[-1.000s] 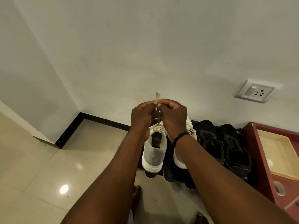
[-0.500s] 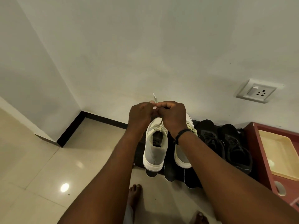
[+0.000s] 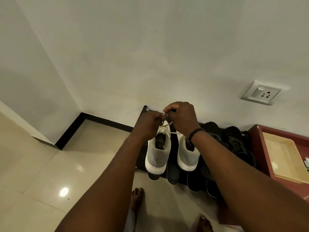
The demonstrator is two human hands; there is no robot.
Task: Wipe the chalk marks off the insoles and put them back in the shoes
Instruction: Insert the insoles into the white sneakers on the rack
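Shoes: a pale pair — left shoe point(image 3: 158, 153) and right shoe point(image 3: 189, 154) — sits at the centre of the frame, heels toward the camera, on a dark rack point(image 3: 142, 148) against the wall.
Insoles: four dark rounded ends point(image 3: 173, 175) stick out below the shoes' heels, lower centre; they look like insoles lying under the pair, not inside it. Whether chalk remains on them cannot be told.
Lace: a cream lace point(image 3: 167, 124) runs up from the left shoe to the fingers.
Hands: the left hand point(image 3: 148, 123) and right hand point(image 3: 181, 118) meet just above the shoes, both pinching the lace ends tight between thumb and fingers — likely tying or loosening it.
Handling, shoes: probably light, with a soft fabric upper and a stiff, smooth rubber sole; best taken by the heel or collar.
Handling, insoles: likely thin, flexible and light, so they would bend if pushed; hold one at the heel end and slide the toe in first.
Black shoes: a dark, matte laced pair point(image 3: 234, 144) stands just right of the pale pair.
Tray: a shallow cream plastic tray point(image 3: 284, 158) lies on a red unit point(image 3: 257, 148) at the right edge.
Socket: a white switch plate point(image 3: 262, 94) is on the wall, upper right.
Floor: glossy beige tiles point(image 3: 50, 173), with a black skirting.
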